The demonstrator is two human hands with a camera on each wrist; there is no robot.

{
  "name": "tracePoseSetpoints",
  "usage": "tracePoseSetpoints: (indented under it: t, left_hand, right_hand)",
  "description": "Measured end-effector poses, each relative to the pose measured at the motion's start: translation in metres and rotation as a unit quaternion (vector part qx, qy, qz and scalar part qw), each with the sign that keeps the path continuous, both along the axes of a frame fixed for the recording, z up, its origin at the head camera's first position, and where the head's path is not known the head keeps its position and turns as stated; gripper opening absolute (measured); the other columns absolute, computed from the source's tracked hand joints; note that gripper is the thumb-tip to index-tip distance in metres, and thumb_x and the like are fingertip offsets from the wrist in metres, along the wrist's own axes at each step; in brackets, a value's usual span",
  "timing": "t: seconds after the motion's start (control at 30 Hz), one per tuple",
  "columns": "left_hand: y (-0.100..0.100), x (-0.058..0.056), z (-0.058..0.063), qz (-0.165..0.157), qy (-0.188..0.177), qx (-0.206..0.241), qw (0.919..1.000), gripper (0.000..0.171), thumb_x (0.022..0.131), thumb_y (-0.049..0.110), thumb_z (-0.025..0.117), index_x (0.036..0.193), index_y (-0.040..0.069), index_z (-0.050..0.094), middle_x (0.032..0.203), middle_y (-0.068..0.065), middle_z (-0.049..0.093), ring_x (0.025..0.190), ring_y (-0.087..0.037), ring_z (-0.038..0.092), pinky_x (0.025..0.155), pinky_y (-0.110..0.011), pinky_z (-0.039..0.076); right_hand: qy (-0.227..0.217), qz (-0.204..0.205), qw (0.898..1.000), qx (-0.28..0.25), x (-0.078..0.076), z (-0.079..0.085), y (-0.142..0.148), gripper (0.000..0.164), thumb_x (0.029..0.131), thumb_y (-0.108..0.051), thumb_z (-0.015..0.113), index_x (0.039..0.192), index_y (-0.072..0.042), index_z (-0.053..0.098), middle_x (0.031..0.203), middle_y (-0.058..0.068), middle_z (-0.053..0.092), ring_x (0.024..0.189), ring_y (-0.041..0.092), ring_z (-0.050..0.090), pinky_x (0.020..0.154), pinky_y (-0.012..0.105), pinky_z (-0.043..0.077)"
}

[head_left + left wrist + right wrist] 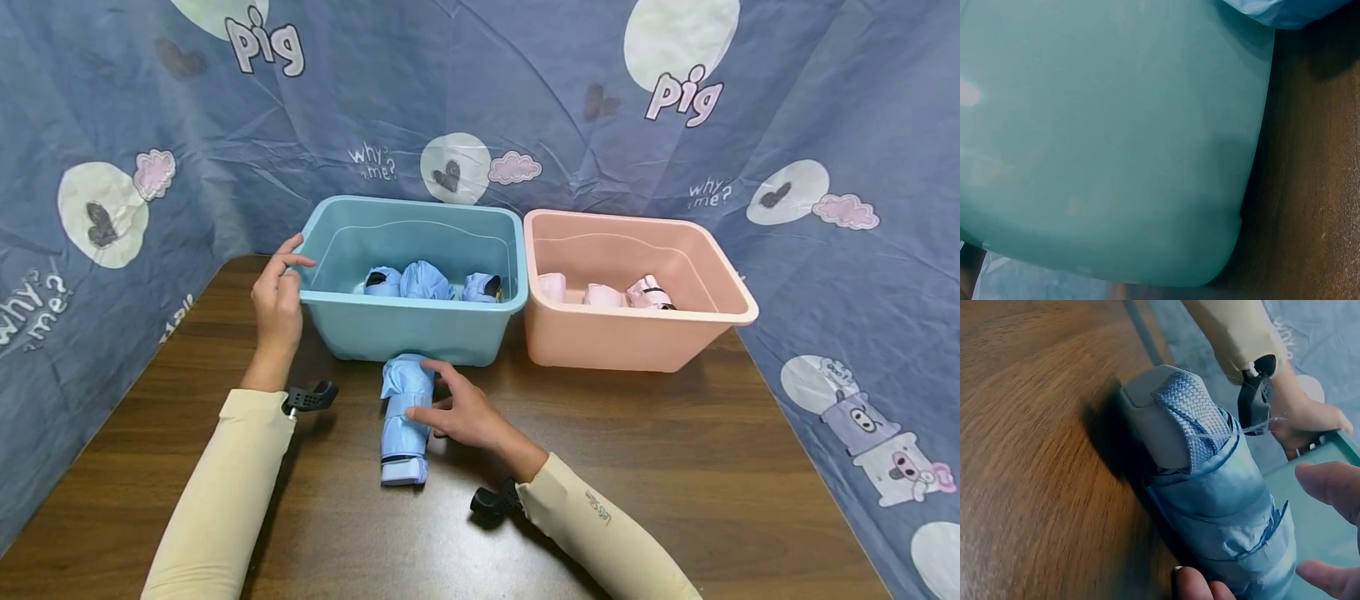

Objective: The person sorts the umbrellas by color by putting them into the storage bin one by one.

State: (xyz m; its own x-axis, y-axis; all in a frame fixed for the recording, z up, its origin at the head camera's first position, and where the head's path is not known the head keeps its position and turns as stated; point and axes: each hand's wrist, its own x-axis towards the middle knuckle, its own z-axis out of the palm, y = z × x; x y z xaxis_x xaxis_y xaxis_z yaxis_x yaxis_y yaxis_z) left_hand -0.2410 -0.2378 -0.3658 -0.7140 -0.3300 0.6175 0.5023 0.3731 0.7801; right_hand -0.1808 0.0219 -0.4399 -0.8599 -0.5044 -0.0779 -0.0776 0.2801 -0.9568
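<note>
A blue folded umbrella [405, 433] lies on the table in front of the blue bin [405, 329], its pale handle [1157, 419] and woven wrist strap [1191, 415] towards the near side. My right hand [468, 412] is at the umbrella's right side, thumb and fingers spread about its wrapped middle. In the right wrist view, fingertips [1325, 578] show on both sides of the fabric. My left hand [279, 300] holds the left rim of the blue bin, fingers bent over the edge. The bin's wall [1116, 144] fills most of the left wrist view.
Several blue rolled bundles [426, 282] lie inside the blue bin. A pink bin [600, 337] stands right beside it with several pink rolled bundles [603, 295] inside. Behind the wooden table [637, 483] hangs a printed blue cloth [562, 100].
</note>
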Motion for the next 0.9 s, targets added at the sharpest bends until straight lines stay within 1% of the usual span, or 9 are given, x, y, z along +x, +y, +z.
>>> tracePoseSetpoints:
  t: [0.1, 0.2, 0.27, 0.37, 0.43, 0.57, 0.63, 0.77, 0.9]
  left_hand:
    - [0.000, -0.001, -0.001, 0.002, 0.000, 0.001, 1.0000, 0.032, 0.086, 0.002, 0.032, 0.095, -0.013, 0.059, 0.136, -0.018, 0.055, 0.128, -0.025, 0.047, 0.063, -0.022, 0.026]
    - [0.001, -0.001, -0.001, 0.000, 0.005, 0.003, 1.0000, 0.032, 0.086, 0.002, 0.032, 0.095, -0.014, 0.059, 0.135, -0.019, 0.055, 0.130, -0.024, 0.046, 0.066, -0.024, 0.025]
    - [0.001, -0.001, 0.000, 0.000, 0.007, 0.005, 1.0000, 0.032, 0.085, 0.002, 0.032, 0.094, -0.015, 0.059, 0.135, -0.019, 0.055, 0.131, -0.024, 0.045, 0.072, -0.022, 0.030]
    - [0.002, 0.000, 0.001, -0.001, 0.008, 0.008, 0.9999, 0.032, 0.085, 0.001, 0.032, 0.094, -0.016, 0.058, 0.135, -0.020, 0.054, 0.132, -0.024, 0.044, 0.091, -0.024, 0.034]
    - [0.002, 0.000, 0.001, 0.000, 0.003, 0.007, 1.0000, 0.032, 0.085, 0.001, 0.033, 0.095, -0.016, 0.058, 0.135, -0.019, 0.054, 0.132, -0.023, 0.044, 0.099, -0.027, 0.034]
    - [0.002, 0.001, 0.002, 0.001, -0.002, 0.003, 1.0000, 0.031, 0.086, 0.001, 0.033, 0.095, -0.016, 0.057, 0.136, -0.019, 0.054, 0.133, -0.023, 0.044, 0.101, -0.029, 0.034]
    - [0.002, 0.001, 0.003, 0.000, -0.001, 0.001, 1.0000, 0.031, 0.086, 0.001, 0.033, 0.095, -0.016, 0.057, 0.136, -0.019, 0.054, 0.133, -0.023, 0.043, 0.098, -0.028, 0.034]
    - [0.002, 0.000, 0.003, 0.000, -0.001, -0.001, 1.0000, 0.031, 0.085, 0.001, 0.033, 0.095, -0.016, 0.057, 0.135, -0.020, 0.054, 0.132, -0.024, 0.044, 0.097, -0.028, 0.034]
    - [0.002, 0.000, 0.002, 0.002, 0.003, -0.001, 1.0000, 0.032, 0.085, 0.001, 0.032, 0.095, -0.017, 0.057, 0.135, -0.021, 0.054, 0.132, -0.026, 0.044, 0.090, -0.025, 0.033]
  right_hand:
    - [0.004, -0.001, 1.000, 0.003, 0.000, -0.003, -0.002, 0.070, 0.085, -0.028, 0.074, 0.145, -0.025, 0.038, 0.134, 0.019, 0.046, 0.096, 0.019, 0.066, 0.062, 0.035, 0.056]
    - [0.021, 0.006, 1.000, 0.012, 0.000, -0.004, -0.003, 0.071, 0.085, -0.029, 0.073, 0.146, -0.028, 0.038, 0.131, 0.017, 0.050, 0.088, 0.016, 0.066, 0.059, 0.032, 0.055]
    - [0.041, 0.016, 0.999, 0.020, -0.001, -0.005, -0.004, 0.071, 0.085, -0.031, 0.073, 0.147, -0.028, 0.038, 0.125, 0.014, 0.056, 0.079, 0.016, 0.068, 0.057, 0.031, 0.054]
    - [0.072, 0.025, 0.996, 0.034, -0.002, -0.005, -0.006, 0.071, 0.085, -0.033, 0.072, 0.147, -0.028, 0.039, 0.113, 0.011, 0.064, 0.067, 0.018, 0.068, 0.056, 0.030, 0.053]
    - [0.100, 0.019, 0.993, 0.061, -0.003, -0.004, -0.009, 0.071, 0.085, -0.038, 0.072, 0.147, -0.028, 0.040, 0.104, 0.009, 0.066, 0.068, 0.017, 0.067, 0.061, 0.028, 0.052]
    - [0.125, -0.019, 0.983, 0.132, -0.001, -0.002, -0.016, 0.076, 0.080, -0.051, 0.072, 0.146, -0.033, 0.040, 0.104, 0.010, 0.060, 0.087, 0.019, 0.056, 0.072, 0.030, 0.045]
    - [0.119, -0.037, 0.979, 0.162, 0.001, -0.001, -0.020, 0.080, 0.077, -0.057, 0.071, 0.146, -0.037, 0.037, 0.111, 0.011, 0.054, 0.092, 0.019, 0.049, 0.075, 0.032, 0.043]
    - [0.101, -0.058, 0.974, 0.193, 0.004, -0.002, -0.027, 0.087, 0.072, -0.062, 0.073, 0.146, -0.044, 0.031, 0.114, 0.012, 0.049, 0.089, 0.020, 0.050, 0.070, 0.033, 0.043]
    - [0.110, -0.060, 0.971, 0.205, 0.006, -0.003, -0.029, 0.088, 0.074, -0.056, 0.075, 0.147, -0.044, 0.028, 0.112, 0.010, 0.047, 0.084, 0.020, 0.051, 0.066, 0.032, 0.043]
